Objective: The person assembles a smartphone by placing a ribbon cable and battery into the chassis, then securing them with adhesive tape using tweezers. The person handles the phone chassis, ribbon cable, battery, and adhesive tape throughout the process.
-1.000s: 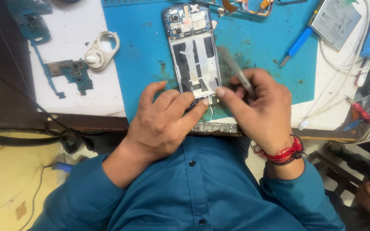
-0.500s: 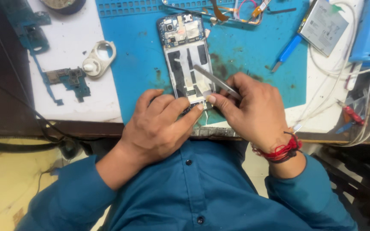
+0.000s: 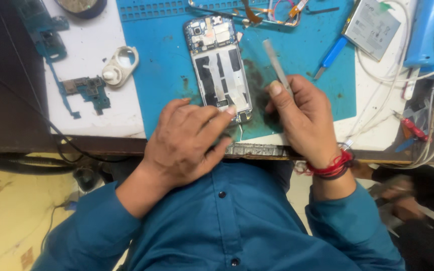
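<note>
- An opened phone [image 3: 220, 68] without its back cover is laid on the blue work mat [image 3: 167, 75], with its camera end pointing away from the person.
- The lower end of the phone is touched by the fingers [image 3: 216, 116] of the left hand [image 3: 189, 143]; the fingers are bent and pressed on the bottom corner, and nothing is enclosed in this hand.
- A thin grey metal tool [image 3: 276, 65] is pinched between the thumb and the fingers of the right hand [image 3: 302, 118]. The tool is held tilted, with its free end pointing up and away, just beside the right edge of the phone and apart from it.
- A red thread band [image 3: 330, 168] is worn on the right wrist.
- To the left, on the white table surface [image 3: 91, 120], a white plastic ring part [image 3: 119, 66] and a green circuit board [image 3: 87, 89] are seen.
- A blue-handled tool [image 3: 331, 56] is laid on the mat to the right, near a flat silver battery [image 3: 372, 27].
- White cables [image 3: 377, 113] are spread along the right side.
</note>
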